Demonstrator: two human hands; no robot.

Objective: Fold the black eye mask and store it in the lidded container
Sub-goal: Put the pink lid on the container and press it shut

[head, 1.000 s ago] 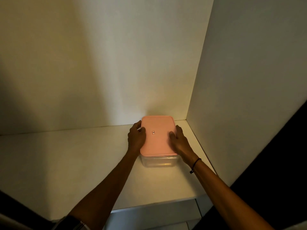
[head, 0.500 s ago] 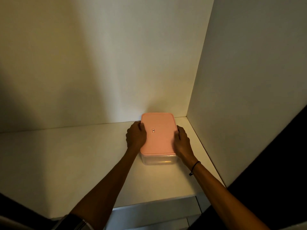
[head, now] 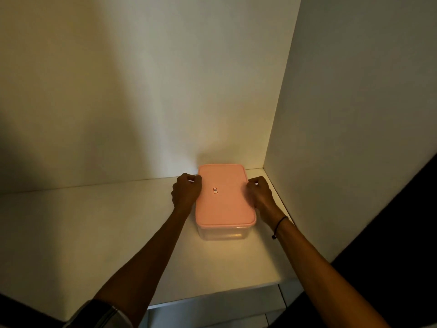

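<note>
A clear plastic container (head: 223, 234) with a pink lid (head: 224, 204) stands on a white shelf (head: 94, 233), close to the back right corner. My left hand (head: 185, 192) grips the lid's left edge near the far corner, fingers curled. My right hand (head: 259, 194) grips the lid's right edge opposite it, fingers curled too. The lid lies flat on the container. The black eye mask is not in view; whether it lies inside the container cannot be made out.
A white back wall (head: 165, 91) and a white side wall (head: 343, 114) close the shelf in behind and to the right. The shelf's front edge (head: 212, 297) runs below my forearms. A dark panel (head: 402, 233) stands at the right.
Both hands slid from lying partly on the lid's top to its side edges, further back. The container sits slightly deeper on the shelf than before.
</note>
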